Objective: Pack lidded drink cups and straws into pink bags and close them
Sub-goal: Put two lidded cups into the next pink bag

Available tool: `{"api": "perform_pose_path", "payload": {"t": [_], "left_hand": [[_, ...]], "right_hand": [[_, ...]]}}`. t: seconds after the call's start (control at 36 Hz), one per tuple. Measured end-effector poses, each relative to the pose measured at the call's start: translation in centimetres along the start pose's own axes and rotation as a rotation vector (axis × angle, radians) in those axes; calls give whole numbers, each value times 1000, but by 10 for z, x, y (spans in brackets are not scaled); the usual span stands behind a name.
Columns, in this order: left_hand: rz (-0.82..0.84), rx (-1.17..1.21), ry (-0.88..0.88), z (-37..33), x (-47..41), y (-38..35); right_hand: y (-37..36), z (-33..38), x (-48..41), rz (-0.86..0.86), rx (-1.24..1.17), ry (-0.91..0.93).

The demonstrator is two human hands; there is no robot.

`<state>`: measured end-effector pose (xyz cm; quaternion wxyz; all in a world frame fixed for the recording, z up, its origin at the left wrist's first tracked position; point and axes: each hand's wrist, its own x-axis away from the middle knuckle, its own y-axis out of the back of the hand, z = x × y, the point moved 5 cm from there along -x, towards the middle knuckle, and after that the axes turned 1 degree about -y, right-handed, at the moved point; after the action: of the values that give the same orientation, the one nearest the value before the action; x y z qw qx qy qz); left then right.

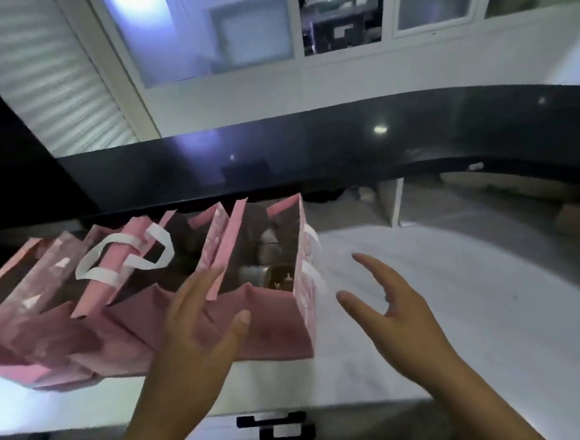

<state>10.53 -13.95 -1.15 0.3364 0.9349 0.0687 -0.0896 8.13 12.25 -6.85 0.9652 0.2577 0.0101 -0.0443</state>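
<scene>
Reaching to close the end bag

Head view: both hands are spread wide and empty. The left hand (200, 332) nears the rim of the rightmost pink bag (275, 327), and the right hand (403, 310) hovers just beside it, probably to pinch it closed. A blurred brown cup (280, 279) seems to sit inside. Neighbouring bags (47, 305) crowd its left, with a black ledge (311, 156) behind.

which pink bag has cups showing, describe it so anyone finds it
A row of pink bags stands on the white counter. It is the rightmost bag, beside the right hand. Unlike its neighbours, cups show through its open top.
</scene>
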Motion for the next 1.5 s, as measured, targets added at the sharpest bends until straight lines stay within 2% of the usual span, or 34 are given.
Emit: {"api": "perform_pose_path", "payload": {"t": [0.08, 0.17, 0.28, 0.36, 0.44, 0.56, 0.69, 0.89, 1.08, 1.17, 1.5], "left_hand": [[-20, -72, -40, 2, -26, 17], [12, -148, -72, -3, -66, 20], [228, -421, -97, 0, -129, -2], [390, -525, -114, 6, -157, -21], [450, -525, -160, 13, -171, -30], [454, -387, -179, 28, -179, -31], [550, -491, -252, 35, -175, -44], [683, -136, -405, 3, -146, -87], [885, 151, -440, -60, -85, -139], [964, 205, -474, -92, -50, -165], [1262, 391, -544, -212, 83, -251]], "right_hand": [[-20, 13, -25, -31, 21, 11], [-39, 24, -55, -91, 140, -18], [-63, 39, -93, -128, 318, -119], [-77, 42, -111, -95, 393, -195], [-83, 39, -114, -111, 388, -246], [-75, 28, -96, -261, 272, -284], [-61, 10, -51, -444, 166, -344], [-31, 9, 40, -694, -2, -408], [12, -6, 135, -934, -36, -495], [38, -16, 177, -1052, -4, -510], [143, -55, 328, -1338, 80, -542]]}}
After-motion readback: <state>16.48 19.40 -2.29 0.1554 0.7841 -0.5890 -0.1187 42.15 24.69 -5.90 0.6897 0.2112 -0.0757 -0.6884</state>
